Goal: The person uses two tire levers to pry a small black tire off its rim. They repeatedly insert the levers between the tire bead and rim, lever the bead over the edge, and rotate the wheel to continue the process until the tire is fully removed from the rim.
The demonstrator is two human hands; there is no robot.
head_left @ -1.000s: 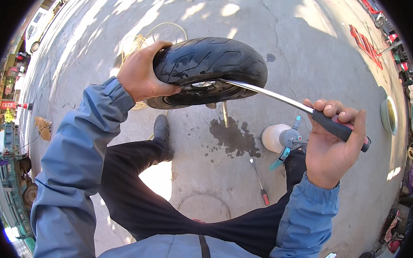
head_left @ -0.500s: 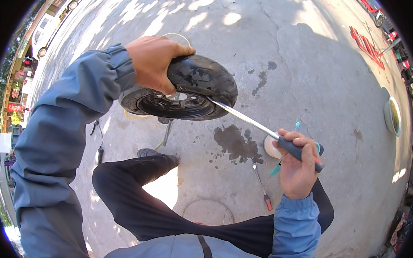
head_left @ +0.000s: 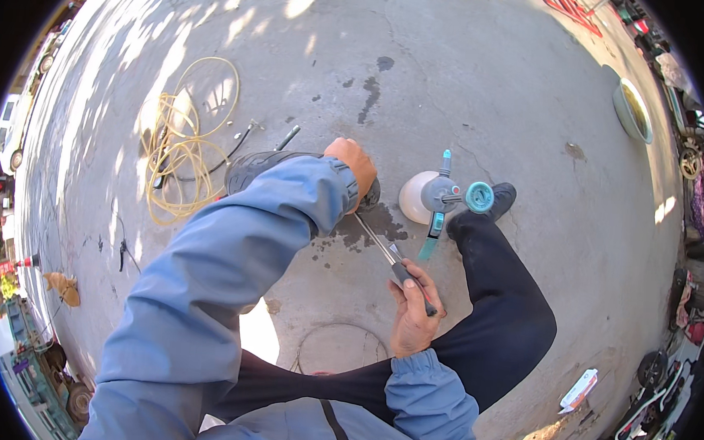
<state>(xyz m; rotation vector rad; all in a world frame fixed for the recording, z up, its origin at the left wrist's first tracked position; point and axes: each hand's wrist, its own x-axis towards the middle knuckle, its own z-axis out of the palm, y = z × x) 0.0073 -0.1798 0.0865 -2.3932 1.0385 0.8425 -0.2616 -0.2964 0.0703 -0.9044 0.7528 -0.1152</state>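
Black tyre (head_left: 250, 169) curves, mostly hidden — left grip (head_left: 357, 170) clasps it, right grip (head_left: 417, 317) holds a lever (head_left: 400, 269)

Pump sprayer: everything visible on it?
The pump sprayer has a rounded, whitish, plastic-looking tank, a grey top and teal parts, including a round knob. It appears upright on the concrete, right of the wet patch. The right leg is beside it, contact unclear; neither the left hand nor right hand touches it.

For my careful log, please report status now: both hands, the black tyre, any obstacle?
Left grip on black rubber tyre, grasp unclear. Right grip around dark-handled metal lever. Blue-grey sleeve hides most of tyre; white-and-teal sprayer stands right of it.
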